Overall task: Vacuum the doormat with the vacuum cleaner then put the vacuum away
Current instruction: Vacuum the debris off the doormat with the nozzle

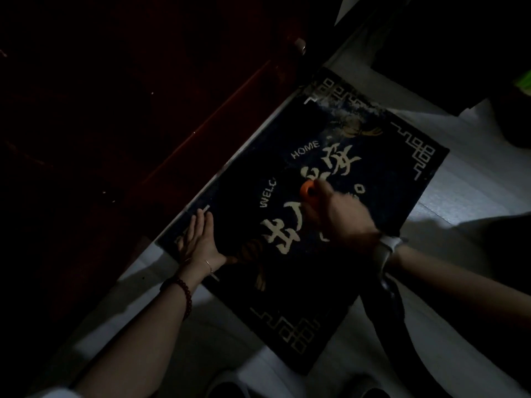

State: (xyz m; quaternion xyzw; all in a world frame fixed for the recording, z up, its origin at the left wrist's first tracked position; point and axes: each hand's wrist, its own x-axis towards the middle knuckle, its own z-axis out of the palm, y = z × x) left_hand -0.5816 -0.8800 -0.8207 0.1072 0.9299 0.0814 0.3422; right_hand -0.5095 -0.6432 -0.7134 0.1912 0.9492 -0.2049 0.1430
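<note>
A dark blue doormat (382, 156) with pale lettering and corner patterns lies on a light floor, against a dark red door. My left hand (198, 239) rests flat on the mat's near-left corner, fingers together and holding nothing. My right hand (342, 211) is closed around a dark hand-held vacuum cleaner with an orange part (307, 191) showing at its front, pressed on the mat's middle. The vacuum's body is mostly hidden by the hand and the darkness. A dark strap or hose (388, 300) trails back along my right forearm.
The dark red door (172, 110) and its sill run along the mat's left edge. A pale floor (465, 191) surrounds the mat. Dark objects stand at the upper right (459, 38). A slipper tip (224, 383) shows at the bottom edge. The scene is very dim.
</note>
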